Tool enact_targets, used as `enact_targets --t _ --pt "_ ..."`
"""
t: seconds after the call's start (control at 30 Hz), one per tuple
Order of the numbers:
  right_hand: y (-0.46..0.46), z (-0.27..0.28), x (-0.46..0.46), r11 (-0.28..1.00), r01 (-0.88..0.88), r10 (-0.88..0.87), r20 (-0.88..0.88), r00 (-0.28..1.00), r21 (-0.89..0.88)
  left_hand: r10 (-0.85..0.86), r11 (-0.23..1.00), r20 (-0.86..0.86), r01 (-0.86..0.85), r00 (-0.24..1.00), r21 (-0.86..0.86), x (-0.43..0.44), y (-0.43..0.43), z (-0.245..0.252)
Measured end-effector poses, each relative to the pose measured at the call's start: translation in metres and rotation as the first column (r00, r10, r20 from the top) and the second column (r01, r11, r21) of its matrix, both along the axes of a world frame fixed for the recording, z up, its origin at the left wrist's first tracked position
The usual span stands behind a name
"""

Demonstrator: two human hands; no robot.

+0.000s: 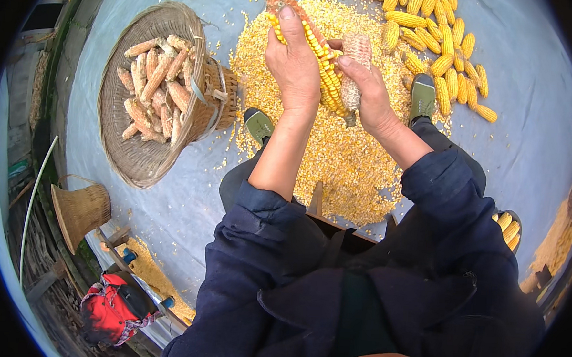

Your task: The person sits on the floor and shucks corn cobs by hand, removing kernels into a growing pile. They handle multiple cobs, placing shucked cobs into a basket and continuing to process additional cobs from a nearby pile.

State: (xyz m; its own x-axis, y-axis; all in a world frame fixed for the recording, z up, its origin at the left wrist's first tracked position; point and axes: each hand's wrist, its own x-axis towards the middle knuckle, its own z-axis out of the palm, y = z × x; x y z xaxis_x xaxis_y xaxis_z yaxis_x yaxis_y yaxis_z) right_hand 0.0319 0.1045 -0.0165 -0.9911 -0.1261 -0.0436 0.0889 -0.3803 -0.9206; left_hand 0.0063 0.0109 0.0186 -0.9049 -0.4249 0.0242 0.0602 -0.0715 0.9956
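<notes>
My left hand (294, 65) grips a partly shelled ear of corn (327, 76), its thumb lying along the upper part. Yellow kernels still cover one side, while the upper end shows bare reddish cob. In my right hand (370, 93) is a bare, pale corncob (357, 53), pressed against the right side of that ear. Both hands are raised over a wide heap of loose corn kernels (349, 182) between my shoes. The fingers under the ear are mostly hidden.
A wide-rimmed wicker basket (121, 165) at left holds bare cobs (155, 82). Unshelled ears (445, 61) lie on the blue sheet (515, 156) at upper right. More ears (509, 230) sit in a container at right. A smaller basket (80, 211) and a person in red (114, 310) are lower left.
</notes>
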Motion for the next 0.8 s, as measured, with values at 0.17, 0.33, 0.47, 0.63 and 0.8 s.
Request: enact_targets --t 0.17,0.33,0.47,0.63,0.8 --pt "0.008 -0.004 -0.018 0.968 0.140 0.003 0.562 0.827 -0.210 -0.093 0.917 -0.092 0.049 0.991 -0.396 0.010 0.008 -0.003" --pt "0.019 0.002 -0.025 0.909 -0.158 0.318 0.396 0.862 -0.386 -0.043 0.903 0.102 -0.005 0.994 0.430 -0.011 -0.028 -0.007" --pt "0.008 0.011 -0.004 0.947 -0.303 0.290 0.120 0.949 0.110 0.090 0.922 0.050 -0.102 0.995 0.374 -0.015 -0.025 -0.008" --pt "0.003 -0.004 -0.012 0.990 0.038 0.023 0.420 0.907 -0.136 -0.121 0.903 -0.172 0.036 0.978 -0.427 0.007 0.004 0.006" --pt "0.027 -0.001 -0.025 0.967 -0.065 0.185 0.501 0.845 -0.247 -0.080 0.940 0.030 0.065 0.996 0.335 -0.012 -0.010 0.003"
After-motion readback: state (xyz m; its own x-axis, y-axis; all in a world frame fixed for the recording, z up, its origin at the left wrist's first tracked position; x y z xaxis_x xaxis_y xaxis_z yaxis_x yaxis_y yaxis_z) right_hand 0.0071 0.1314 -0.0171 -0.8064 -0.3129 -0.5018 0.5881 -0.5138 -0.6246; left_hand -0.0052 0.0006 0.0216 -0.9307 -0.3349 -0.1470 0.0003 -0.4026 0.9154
